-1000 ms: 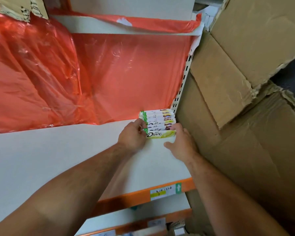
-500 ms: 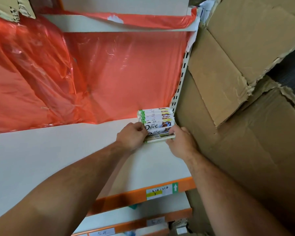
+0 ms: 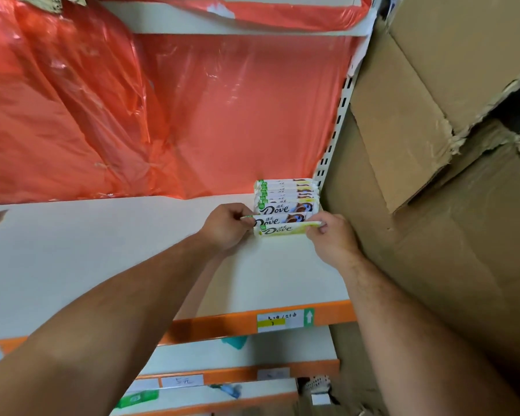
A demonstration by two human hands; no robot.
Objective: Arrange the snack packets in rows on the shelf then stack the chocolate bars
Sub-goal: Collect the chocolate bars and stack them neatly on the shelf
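Both hands are reached onto the white shelf (image 3: 102, 250), at its far right corner. The left hand (image 3: 226, 228) is seen with fingers curled, thumb and fingertips pinched on the left ends of the front bars (image 3: 284, 226), two Dove-marked bars set on edge and tipped back. The right hand (image 3: 332, 237) is curled likewise, thumb and forefinger closed on the right ends of the same bars; which bar is gripped by which finger cannot be told. Just beyond the fingertips of both hands, the row of chocolate bars (image 3: 285, 192) is packed face to face on edge, the nearest one touching the front bars. The row is backed against the red plastic sheet (image 3: 222, 115), which is hung behind the shelf, beyond the fingers. Just right of the right fingers, the slotted upright (image 3: 339, 115) and the cardboard boxes (image 3: 433, 205) are seen, the row being close against the upright. Well back from the fingers, toward the wrists, the orange shelf edge (image 3: 222, 324) is fitted with a price label (image 3: 284, 321). Lower shelves (image 3: 237, 352) with more labels are seen under the forearms, blurred.
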